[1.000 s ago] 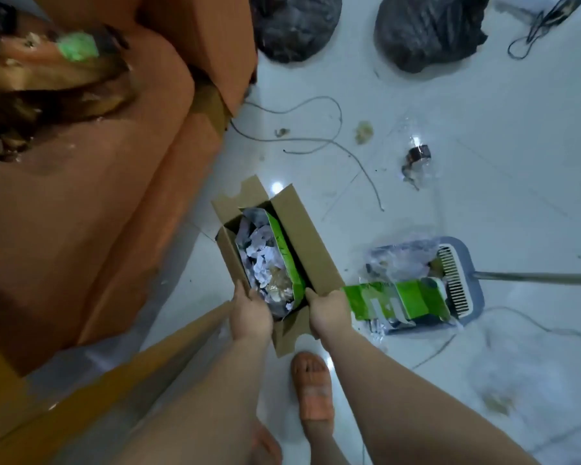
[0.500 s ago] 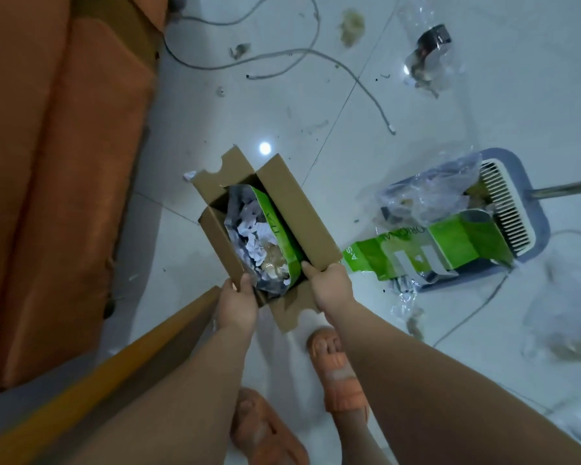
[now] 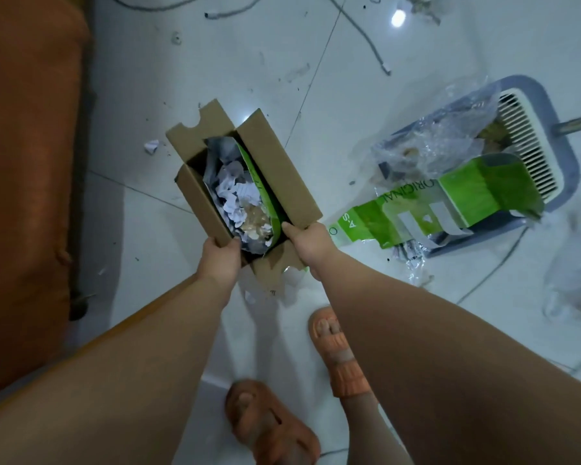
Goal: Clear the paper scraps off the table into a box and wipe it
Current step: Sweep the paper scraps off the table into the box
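The dustpan (image 3: 565,169) lies at three o'clock of the cardboard box (image 3: 282,169), held mid-frame: the left hand (image 3: 220,260) grips its near wall, and the right hand (image 3: 311,241) pinches a flap. Paper scraps (image 3: 235,193) sit inside. Collecting seems finished; next, set it down steadily, then wipe.

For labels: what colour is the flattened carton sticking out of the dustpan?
Bright green carton, white lettering; head view shows it best.
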The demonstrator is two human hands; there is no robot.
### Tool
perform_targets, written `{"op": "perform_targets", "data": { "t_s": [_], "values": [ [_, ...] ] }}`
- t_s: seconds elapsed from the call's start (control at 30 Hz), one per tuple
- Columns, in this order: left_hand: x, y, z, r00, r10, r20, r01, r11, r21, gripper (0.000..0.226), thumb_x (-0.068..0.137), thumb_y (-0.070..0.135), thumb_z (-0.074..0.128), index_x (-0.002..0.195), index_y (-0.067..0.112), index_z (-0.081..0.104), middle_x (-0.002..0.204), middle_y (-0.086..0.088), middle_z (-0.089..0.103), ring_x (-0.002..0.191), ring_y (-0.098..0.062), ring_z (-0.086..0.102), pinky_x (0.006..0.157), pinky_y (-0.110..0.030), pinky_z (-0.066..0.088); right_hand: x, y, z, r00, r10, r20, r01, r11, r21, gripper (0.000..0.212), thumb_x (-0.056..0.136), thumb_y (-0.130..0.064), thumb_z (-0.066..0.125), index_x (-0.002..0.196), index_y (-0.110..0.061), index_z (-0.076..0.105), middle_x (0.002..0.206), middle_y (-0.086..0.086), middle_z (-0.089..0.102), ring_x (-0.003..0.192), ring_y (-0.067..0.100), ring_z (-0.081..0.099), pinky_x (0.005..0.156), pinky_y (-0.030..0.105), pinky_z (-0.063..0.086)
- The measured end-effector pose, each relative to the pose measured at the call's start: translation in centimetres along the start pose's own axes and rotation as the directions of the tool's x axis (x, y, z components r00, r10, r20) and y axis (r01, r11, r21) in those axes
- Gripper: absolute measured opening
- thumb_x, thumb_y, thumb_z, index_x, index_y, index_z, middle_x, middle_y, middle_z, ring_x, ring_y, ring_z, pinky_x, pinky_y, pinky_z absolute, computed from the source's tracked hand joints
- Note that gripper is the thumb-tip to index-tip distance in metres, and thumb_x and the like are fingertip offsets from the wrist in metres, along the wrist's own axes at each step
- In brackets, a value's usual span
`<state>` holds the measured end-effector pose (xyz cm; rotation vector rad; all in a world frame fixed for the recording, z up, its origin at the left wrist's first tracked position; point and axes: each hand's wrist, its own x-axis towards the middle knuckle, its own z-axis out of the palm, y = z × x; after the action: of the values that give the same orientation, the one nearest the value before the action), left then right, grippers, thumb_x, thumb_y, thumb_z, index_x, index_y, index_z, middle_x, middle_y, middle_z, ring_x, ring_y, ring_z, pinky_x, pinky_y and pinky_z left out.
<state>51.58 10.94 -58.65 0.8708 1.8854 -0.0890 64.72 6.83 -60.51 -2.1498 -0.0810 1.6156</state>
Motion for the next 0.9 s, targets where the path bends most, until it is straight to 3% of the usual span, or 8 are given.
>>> {"op": "perform_targets", "data": {
  "t_s": [0.2, 0.33, 0.4, 0.53, 0.6, 0.7, 0.8, 0.9],
  "values": [
    [-0.9, 1.3, 0.9, 0.999, -0.028, -0.025, 0.031, 0.994, 0.102, 0.046, 0.09, 0.027, 0.048, 0.129, 0.003, 0.045, 0.124, -0.016, 0.056, 0.111, -0.035, 0.054, 0.09, -0.035, 0.045, -1.8, -0.8, -1.4, 0.991, 0.061, -0.119, -0.066, 0.997, -0.036, 0.02, 0.09, -0.027, 0.049, 0.088, -0.008, 0.054, 0.085, 0.009, 0.053, 0.084, 0.027, 0.047, 0.077, 0.029, 0.038],
    [-2.2, 2.5, 1.1, 0.99, -0.065, -0.126, 0.063, 0.998, -0.014, 0.062, 0.071, 0.04, 0.04, 0.12, 0.004, 0.052, 0.125, -0.018, 0.057, 0.113, -0.035, 0.057, 0.095, -0.043, 0.05, -4.9, -2.4, -3.0, 0.975, 0.047, -0.218, -0.045, 0.999, 0.012, 0.05, 0.091, -0.018, 0.043, 0.14, -0.01, 0.036, 0.123, 0.013, 0.056, 0.114, 0.031, 0.051, 0.087, 0.029, 0.038],
    [-4.3, 3.9, 0.8, 0.989, -0.069, -0.132, 0.061, 0.996, -0.069, 0.057, 0.069, 0.044, 0.035, 0.109, 0.007, 0.052, 0.121, -0.017, 0.057, 0.112, -0.034, 0.056, 0.096, -0.045, 0.049, -7.3, -3.6, -4.4, 0.96, -0.087, -0.265, 0.096, 0.995, 0.022, 0.055, 0.092, -0.014, 0.042, 0.145, -0.017, 0.028, 0.122, 0.01, 0.058, 0.112, 0.03, 0.054, 0.08, 0.027, 0.036],
    [-10.2, 9.6, -0.1, 0.995, 0.093, -0.041, -0.095, 0.994, -0.051, 0.018, 0.084, 0.034, 0.039, 0.075, 0.02, 0.045, 0.093, -0.009, 0.051, 0.088, -0.027, 0.05, 0.091, -0.041, 0.049, -11.8, -7.1, -6.8, 0.935, -0.298, -0.194, 0.288, 0.954, -0.082, 0.038, 0.092, -0.013, 0.041, 0.127, -0.02, 0.052, 0.101, 0.006, 0.065, 0.08, 0.021, 0.059, 0.067, 0.028, 0.044],
    [-13.3, 12.6, -1.0, 0.976, 0.214, 0.043, -0.212, 0.976, -0.05, 0.018, 0.089, 0.023, 0.041, 0.079, 0.017, 0.054, 0.084, -0.003, 0.053, 0.082, -0.024, 0.047, 0.073, -0.029, 0.045, -14.2, -9.6, -8.0, 0.921, -0.336, -0.197, 0.332, 0.942, -0.054, 0.032, 0.091, -0.014, 0.043, 0.117, -0.019, 0.059, 0.101, 0.004, 0.067, 0.072, 0.016, 0.058, 0.062, 0.025, 0.043],
    [-18.5, 17.3, -3.4, 0.933, 0.354, 0.06, -0.347, 0.932, -0.105, 0.025, 0.09, 0.015, 0.044, 0.103, 0.02, 0.065, 0.073, 0.011, 0.051, 0.069, -0.011, 0.048, 0.064, -0.024, 0.038, -18.5, -14.0, -9.5, 0.904, -0.38, -0.197, 0.395, 0.918, 0.041, 0.024, 0.087, -0.014, 0.046, 0.102, -0.02, 0.064, 0.102, 0.003, 0.07, 0.085, 0.018, 0.065, 0.076, 0.029, 0.052],
    [-23.9, 21.9, -6.9, 0.896, 0.437, -0.073, -0.443, 0.879, -0.174, 0.017, 0.085, 0.016, 0.051, 0.077, 0.024, 0.063, 0.066, 0.009, 0.055, 0.069, -0.017, 0.052, 0.062, -0.024, 0.041, -23.7, -18.7, -10.4, 0.876, -0.448, -0.181, 0.463, 0.885, 0.048, 0.019, 0.084, -0.015, 0.047, 0.089, -0.024, 0.064, 0.094, 0.0, 0.072, 0.094, 0.023, 0.067, 0.088, 0.038, 0.052],
    [-28.2, 25.7, -11.0, 0.856, 0.499, -0.134, -0.517, 0.835, -0.19, 0.021, 0.081, 0.017, 0.055, 0.059, 0.016, 0.055, 0.061, -0.003, 0.058, 0.063, -0.028, 0.048, 0.049, -0.025, 0.032, -29.1, -23.2, -10.9, 0.838, -0.527, -0.144, 0.539, 0.841, 0.056, 0.024, 0.082, -0.014, 0.048, 0.066, -0.027, 0.062, 0.08, -0.002, 0.069, 0.09, 0.027, 0.067, 0.085, 0.039, 0.053]
  ]
}}
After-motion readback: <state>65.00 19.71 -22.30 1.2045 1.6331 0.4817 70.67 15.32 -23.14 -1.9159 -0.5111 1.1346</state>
